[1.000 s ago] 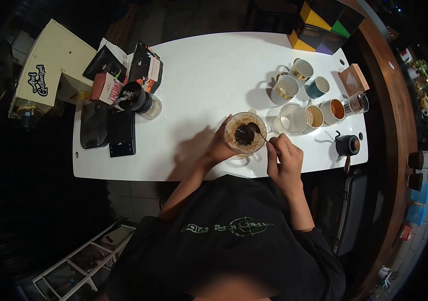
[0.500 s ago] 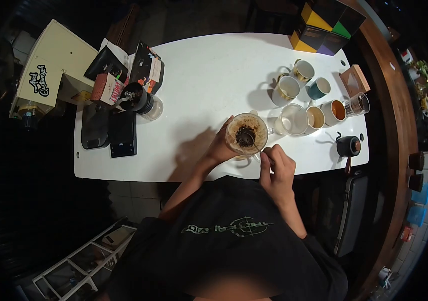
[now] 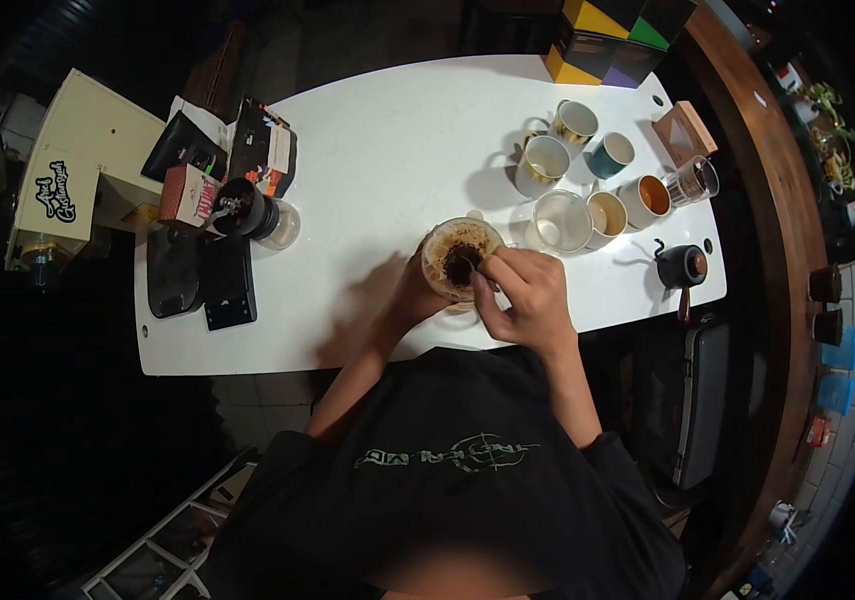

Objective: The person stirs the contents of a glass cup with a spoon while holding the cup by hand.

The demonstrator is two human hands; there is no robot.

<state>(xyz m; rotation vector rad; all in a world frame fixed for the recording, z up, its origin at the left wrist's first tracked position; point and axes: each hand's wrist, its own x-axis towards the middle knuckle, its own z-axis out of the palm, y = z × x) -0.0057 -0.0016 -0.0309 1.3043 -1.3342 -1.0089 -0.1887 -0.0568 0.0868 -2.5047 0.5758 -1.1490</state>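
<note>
My left hand (image 3: 413, 292) is wrapped round the left side of a coffee dripper (image 3: 439, 252) with a pale, stained filter. Dark wet coffee grounds (image 3: 461, 262) lie at its bottom. Above the dripper's right edge, my right hand (image 3: 527, 295) pinches a spoon, which dips into the grounds; most of the spoon is hidden by the fingers. Below the dripper, part of a glass vessel shows. A clear glass jug (image 3: 560, 222) stands just right of the dripper, beside a cup with a tan inside (image 3: 607, 214).
The white table (image 3: 367, 140) also bears several mugs, a black kettle (image 3: 681, 266) and a pinkish box (image 3: 682, 132) at the right. On the left are a hand grinder (image 3: 245, 208), a black scale (image 3: 228, 282) and a cream grinder machine (image 3: 87, 160).
My right hand has moved up and left over the dripper, with the spoon lower in the grounds. The whole view has shifted slightly; my left hand still holds the dripper.
</note>
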